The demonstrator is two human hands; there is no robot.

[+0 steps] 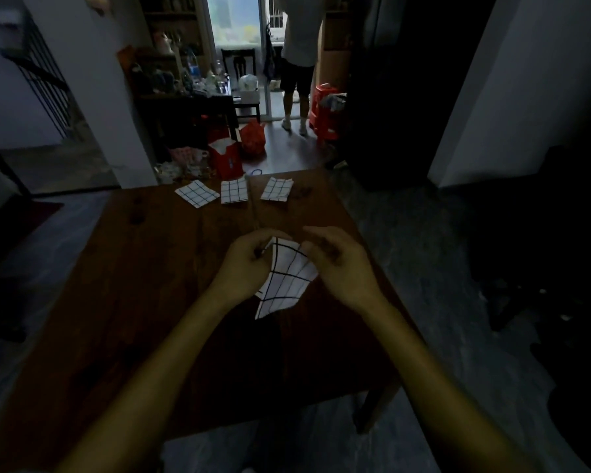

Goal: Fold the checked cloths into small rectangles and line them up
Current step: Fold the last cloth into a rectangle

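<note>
dim overall, underexposed. only real light is daylight from the glass door (pixel 234 29) at the far end, slightly blown out there. table (pixel 144 268) and both forearms in deep shadow, right side of the room near black. white checked cloths (pixel 234 191) read clearly. wide-angle bending at edges, soft focus and noise in the dark corners

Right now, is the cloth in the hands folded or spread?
Partly folded: the cloth hangs in layers, gripped by the left hand and right hand.
</note>
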